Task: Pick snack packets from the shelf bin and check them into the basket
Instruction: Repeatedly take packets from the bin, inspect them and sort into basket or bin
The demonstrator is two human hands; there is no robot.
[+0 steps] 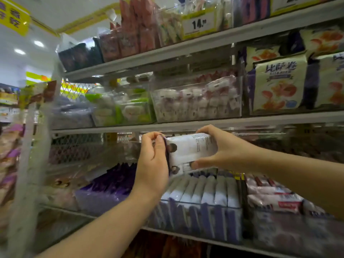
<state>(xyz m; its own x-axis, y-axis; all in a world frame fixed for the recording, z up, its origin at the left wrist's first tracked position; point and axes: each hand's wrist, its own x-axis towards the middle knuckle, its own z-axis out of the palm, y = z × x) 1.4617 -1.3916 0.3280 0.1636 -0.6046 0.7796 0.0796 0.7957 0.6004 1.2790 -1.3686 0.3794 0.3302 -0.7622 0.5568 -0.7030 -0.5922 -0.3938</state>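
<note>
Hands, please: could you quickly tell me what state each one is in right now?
Left hand: closed, pinching the left end of the white snack packets.
Right hand: closed, gripping their right end.

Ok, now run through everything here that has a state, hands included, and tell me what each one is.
Left hand, grips the left end of the white packets.
Right hand, grips their right end, fingers on top, thumb beneath.
White packets, held lengthwise between both hands, above the shelf bin.
Shelf bin, full, packets upright in a row.
Basket, not in view.
</note>
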